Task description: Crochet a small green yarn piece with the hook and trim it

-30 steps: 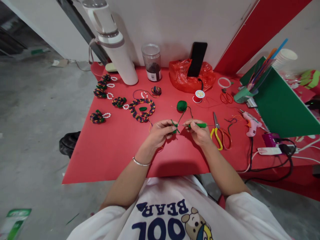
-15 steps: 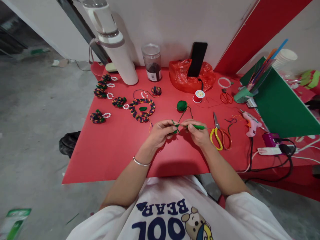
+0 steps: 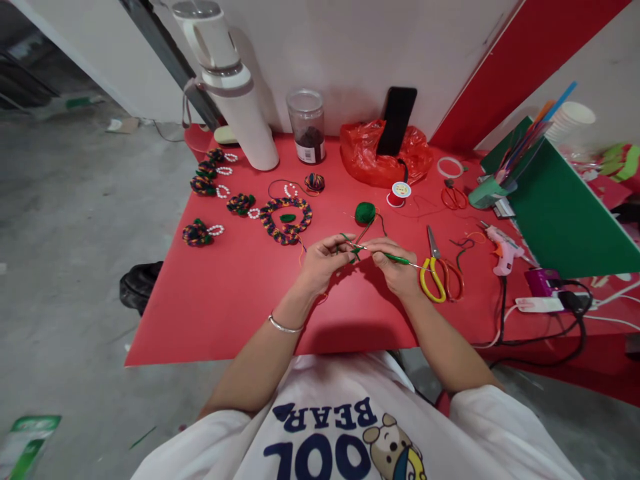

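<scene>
My left hand is closed, pinching a small piece of green crochet work with yarn over a finger. Between thumb and fingers, my right hand grips a crochet hook with a green handle, its metal tip at the green yarn. A strand runs from the work up to a ball of green yarn just beyond the hands. To the left lies a braided multicolour ring with a small green leaf-shaped piece inside it.
Yellow-handled scissors lie beside my right hand. A glue gun and power strip are farther right. Several yarn flowers with beads line the left side. A phone, jar and white bottle stand at the back.
The crochet hook has tilted, its handle end now pointing lower to the right. My left fingers have lifted slightly with the yarn. The view has shifted a little.
</scene>
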Demonstrator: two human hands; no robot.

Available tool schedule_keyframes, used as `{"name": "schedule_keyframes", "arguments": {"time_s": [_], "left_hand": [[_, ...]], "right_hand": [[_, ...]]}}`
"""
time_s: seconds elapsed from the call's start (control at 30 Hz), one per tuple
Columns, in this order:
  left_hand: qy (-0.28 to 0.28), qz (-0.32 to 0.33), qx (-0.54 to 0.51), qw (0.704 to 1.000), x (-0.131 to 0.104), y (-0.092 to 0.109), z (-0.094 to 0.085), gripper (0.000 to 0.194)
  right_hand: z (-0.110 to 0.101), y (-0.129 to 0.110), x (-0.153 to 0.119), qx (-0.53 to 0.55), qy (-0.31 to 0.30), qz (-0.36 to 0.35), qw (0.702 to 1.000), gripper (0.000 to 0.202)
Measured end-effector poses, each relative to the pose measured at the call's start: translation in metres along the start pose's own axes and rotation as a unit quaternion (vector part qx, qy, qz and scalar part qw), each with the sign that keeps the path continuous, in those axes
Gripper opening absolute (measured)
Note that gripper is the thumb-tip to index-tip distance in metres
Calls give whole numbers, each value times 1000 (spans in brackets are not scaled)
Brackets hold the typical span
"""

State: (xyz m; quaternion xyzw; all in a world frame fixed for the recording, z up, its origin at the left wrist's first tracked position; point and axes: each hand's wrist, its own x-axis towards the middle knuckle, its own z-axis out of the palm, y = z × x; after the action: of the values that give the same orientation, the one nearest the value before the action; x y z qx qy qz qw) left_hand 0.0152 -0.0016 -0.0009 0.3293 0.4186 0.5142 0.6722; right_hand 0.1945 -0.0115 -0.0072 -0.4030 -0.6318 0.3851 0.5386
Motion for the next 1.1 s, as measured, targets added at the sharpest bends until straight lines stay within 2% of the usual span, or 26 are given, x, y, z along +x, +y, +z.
{"name": "schedule_keyframes", "arguments": {"time_s": [0.13,0.27,0.37,0.5,0.6,0.77,0.9,1.1], "left_hand": [[36,51,46,997,-3,1,4,42],[59,91,117,987,-8,-4,9,49],[41,82,79,993,-8,-11,11,53],[-7,18,-37,999,-5,-16,8,63],[-48,-25,-66,996,-4,-12,4,75],[-85,-36,-58,994,-5,-3,-2,83],[-101,-57,-43,992,-4,1,-9,75],[-109,-62,-16,992,-2,6,-15,55]], "right_hand": [[2,-6,0,-54,-16,-23,998,16],[10,-1,-3,-161,6,-103,982,12],[15,5,-7,-226,30,-153,962,17],[17,7,-10,-241,66,-178,952,17],[17,5,-9,-181,57,-159,969,17],[14,9,-4,-26,9,-44,999,24],[7,22,-3,60,-24,16,998,29],[-4,29,-2,130,-51,45,989,26]]}}
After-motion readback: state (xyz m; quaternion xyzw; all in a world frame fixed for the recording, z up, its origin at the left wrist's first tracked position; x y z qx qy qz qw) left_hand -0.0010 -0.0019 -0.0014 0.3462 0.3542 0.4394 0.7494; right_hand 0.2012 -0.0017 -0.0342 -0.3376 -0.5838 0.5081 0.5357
